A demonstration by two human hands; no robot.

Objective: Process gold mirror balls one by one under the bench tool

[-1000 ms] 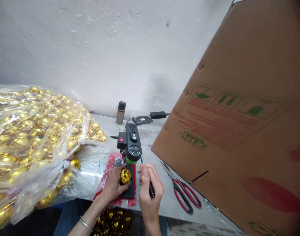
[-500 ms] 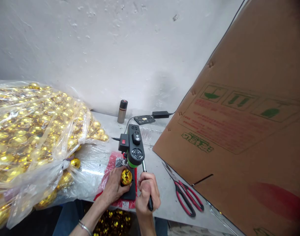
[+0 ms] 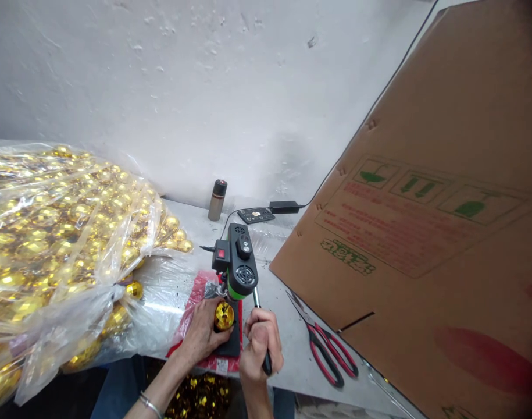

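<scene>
I have the faceted gold ball (image 3: 224,315) over the black base (image 3: 229,347), just below the head of the black-and-green machine (image 3: 242,256). My left hand (image 3: 202,329) holds it, thumb and fingers curved about its side; my right hand (image 3: 260,343) is fisted around the lever (image 3: 267,364). Red-handled scissors (image 3: 311,327) lie rightward, beside the cardboard box (image 3: 414,244); leftward sits a clear bag (image 3: 86,305).

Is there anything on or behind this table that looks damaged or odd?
Yes: the pale wall has a dark mark and small rough spots, which break its otherwise plain surface. Perhaps damage; I cannot be certain.
</scene>
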